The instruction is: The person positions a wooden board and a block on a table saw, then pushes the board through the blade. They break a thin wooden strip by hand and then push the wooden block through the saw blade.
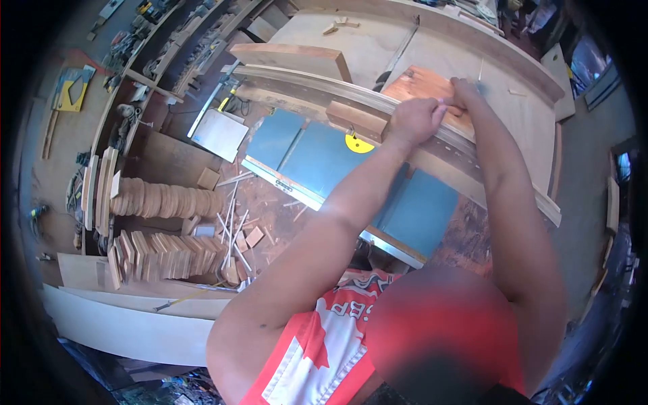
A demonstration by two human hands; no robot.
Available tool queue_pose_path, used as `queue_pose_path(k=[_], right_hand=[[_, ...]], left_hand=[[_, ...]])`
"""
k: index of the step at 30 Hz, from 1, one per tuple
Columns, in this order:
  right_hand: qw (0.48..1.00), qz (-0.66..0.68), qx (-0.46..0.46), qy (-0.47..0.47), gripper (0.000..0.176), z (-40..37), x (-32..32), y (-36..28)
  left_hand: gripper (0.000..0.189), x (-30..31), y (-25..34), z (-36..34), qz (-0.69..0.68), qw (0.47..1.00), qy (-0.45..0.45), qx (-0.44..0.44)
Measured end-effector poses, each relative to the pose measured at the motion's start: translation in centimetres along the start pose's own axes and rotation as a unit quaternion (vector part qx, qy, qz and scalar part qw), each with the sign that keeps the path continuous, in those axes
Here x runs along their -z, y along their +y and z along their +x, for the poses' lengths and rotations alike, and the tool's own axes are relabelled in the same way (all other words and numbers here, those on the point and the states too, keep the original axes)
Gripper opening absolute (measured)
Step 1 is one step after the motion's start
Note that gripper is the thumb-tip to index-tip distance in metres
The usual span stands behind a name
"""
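Note:
My left hand is closed above the long layered wooden fence, its thumb toward my other hand. Close beside it, my right hand has its fingers curled down at the reddish-brown wooden board. The two hands nearly meet or touch; what their fingers grip is hidden. The board lies on the pale plywood surface behind the fence. Below my left wrist, a wooden block stands against the fence's near side. A yellow disc shows on the blue-green saw table under my left forearm.
A thick plank stands along the fence at the left. Stacked round wooden discs and a row of wooden pieces lie at the left, near loose thin sticks. Shelves hold tools. A white panel spans the lower left.

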State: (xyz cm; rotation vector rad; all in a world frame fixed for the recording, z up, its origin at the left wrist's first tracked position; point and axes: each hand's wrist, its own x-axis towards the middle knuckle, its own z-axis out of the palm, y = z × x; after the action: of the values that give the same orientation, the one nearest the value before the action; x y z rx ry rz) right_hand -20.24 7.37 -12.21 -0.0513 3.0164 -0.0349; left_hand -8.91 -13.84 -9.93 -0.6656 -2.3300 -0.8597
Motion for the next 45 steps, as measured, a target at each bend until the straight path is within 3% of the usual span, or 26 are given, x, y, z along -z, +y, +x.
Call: queue_pose_path(k=[2,4,6,8,12,14,17,18,19,20,21,22,23,24,25,26,27,29,30,32,34,36,38,40,42,45], right_hand=[[1.000,-0.010,0.023,0.017,0.094,-0.6,0.5,-0.1],[0.995,0.104,-0.013,-0.005,0.094,-1.7,0.9,-0.5],[0.998,0.064,0.008,0.013,0.095,-1.0,-0.5,0.2],[0.998,0.041,0.041,0.025,0.095,-0.2,-0.5,0.9],[0.992,0.090,0.077,-0.044,0.092,-2.1,2.0,-0.6],[0.994,0.036,0.099,-0.009,0.089,-4.7,3.9,-1.5],[0.993,0.038,0.111,-0.032,0.085,-7.7,6.1,-2.7],[0.993,0.035,0.105,-0.030,0.085,-8.0,6.6,-2.9],[0.993,0.028,0.107,-0.035,0.085,-8.2,6.5,-3.0],[0.994,0.023,0.102,-0.035,0.084,-8.1,6.5,-2.8],[0.996,0.022,0.086,-0.023,0.084,-8.4,6.1,-2.8],[0.995,0.046,0.079,-0.039,0.084,-8.8,6.0,-2.8],[0.993,0.075,0.073,-0.049,0.083,-8.2,6.1,-3.0],[0.994,0.080,0.056,-0.039,0.083,-8.1,6.3,-3.0],[0.993,0.076,0.078,-0.036,0.084,-8.4,6.4,-2.8],[0.992,0.073,0.097,-0.031,0.085,-8.6,6.2,-2.7],[0.994,0.079,0.073,-0.018,0.085,-8.4,5.8,-2.5],[0.992,0.056,0.107,-0.024,0.084,-8.1,5.5,-1.9],[0.994,0.054,0.090,-0.025,0.084,-8.6,5.9,-1.7],[0.985,0.148,0.067,-0.061,0.087,-8.7,7.0,-2.4],[0.976,0.196,0.036,-0.086,0.082,-6.9,7.3,-1.4],[0.960,0.259,-0.001,-0.109,0.077,-5.2,7.3,-1.0],[0.951,0.226,0.001,-0.212,0.067,-3.4,8.4,-1.1],[0.957,0.226,0.019,-0.183,0.065,-4.7,9.8,-0.9],[0.952,0.265,0.027,-0.148,0.062,-6.1,11.8,0.3],[0.921,0.352,-0.082,-0.145,0.063,-9.8,13.1,6.0]], left_hand=[[0.029,1.6,1.1,-1.0,-0.074,0.995,-0.053,0.034],[0.027,2.2,1.3,-1.3,-0.084,0.992,-0.061,0.065],[0.027,2.3,1.5,-1.5,-0.091,0.993,-0.061,0.042],[0.027,3.7,2.3,-2.2,-0.094,0.991,-0.047,0.088],[0.029,5.8,3.6,-2.1,-0.106,0.985,-0.089,0.103],[0.031,8.8,5.1,-2.5,-0.112,0.983,-0.126,0.077],[0.024,12.0,5.8,-8.7,-0.181,0.983,-0.024,-0.011],[0.020,13.8,5.5,-12.6,-0.198,0.978,-0.063,-0.015],[0.021,14.7,5.1,-16.7,-0.210,0.975,-0.030,0.064],[0.015,13.9,2.2,-22.9,-0.094,0.973,-0.124,0.172],[0.014,11.7,-1.9,-29.3,-0.099,0.890,-0.133,0.425],[0.023,9.2,-7.0,-33.8,-0.113,0.849,0.010,0.516],[0.031,5.0,-14.6,-39.2,-0.066,0.766,0.058,0.637],[0.031,3.6,-18.9,-38.6,-0.070,0.778,0.049,0.623],[0.036,2.7,-22.6,-37.4,-0.252,0.648,0.238,0.678],[0.043,2.2,-25.4,-35.7,-0.414,0.458,0.396,0.679],[0.043,1.5,-27.3,-33.2,-0.425,0.472,0.375,0.675],[0.076,-0.4,-28.3,-29.0,-0.496,0.519,0.369,0.590],[0.083,2.5,-26.4,-28.2,-0.585,0.475,0.325,0.572],[0.082,5.9,-24.2,-28.6,-0.465,0.519,0.229,0.679],[0.081,8.4,-22.7,-30.8,-0.415,0.572,0.194,0.680],[0.079,12.7,-21.4,-32.7,-0.315,0.620,0.217,0.684],[0.074,16.5,-21.0,-29.6,-0.166,0.658,0.261,0.687],[0.066,20.7,-22.8,-25.8,-0.013,0.789,0.279,0.547],[0.055,25.7,-19.8,-15.8,-0.007,0.833,0.287,0.472],[0.036,28.1,-23.6,-6.8,-0.027,0.916,0.291,0.274]])
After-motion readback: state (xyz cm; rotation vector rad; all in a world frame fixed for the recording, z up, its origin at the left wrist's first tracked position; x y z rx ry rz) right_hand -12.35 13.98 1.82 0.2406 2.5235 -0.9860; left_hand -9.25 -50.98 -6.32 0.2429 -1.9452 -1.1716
